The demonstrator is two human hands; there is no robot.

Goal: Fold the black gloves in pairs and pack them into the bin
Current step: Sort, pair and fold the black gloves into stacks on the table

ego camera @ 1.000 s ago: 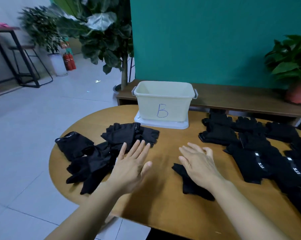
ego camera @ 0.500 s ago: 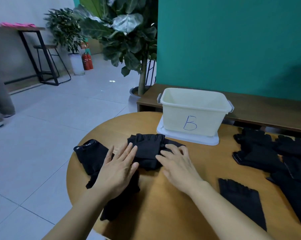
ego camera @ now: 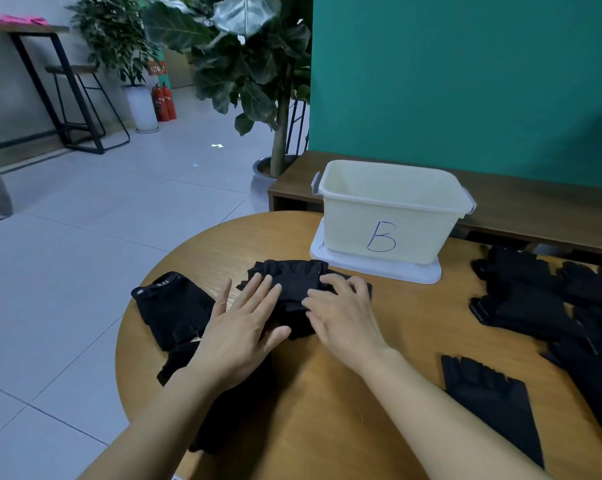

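Fold step in hand, packing not yet begun. Bundle [ego camera: 289,284] of black gloves lies on the table [ego camera: 327,403], just in front of the bin [ego camera: 386,216], near but not touching the lid [ego camera: 379,270] the bin stands on. Left hand [ego camera: 237,327] flat, fingers straight, pressing the near-left side of the bundle; it grips nothing. Right hand [ego camera: 341,317] on the bundle's right side, fingers bent, tips on the cloth; cannot tell whether it pinches a fold or only presses. What shows of the bin's inside holds no gloves. Loose gloves wait in a left pile [ego camera: 174,310], partly under the left forearm, and a right pile [ego camera: 535,306]; one flat glove [ego camera: 490,396] lies apart, near the right forearm. Next move, by my reading: finish the crease, close both hands round the bundle so it stays folded, then lift it over the near rim. Soft cloth; likely to spring open if held loosely.
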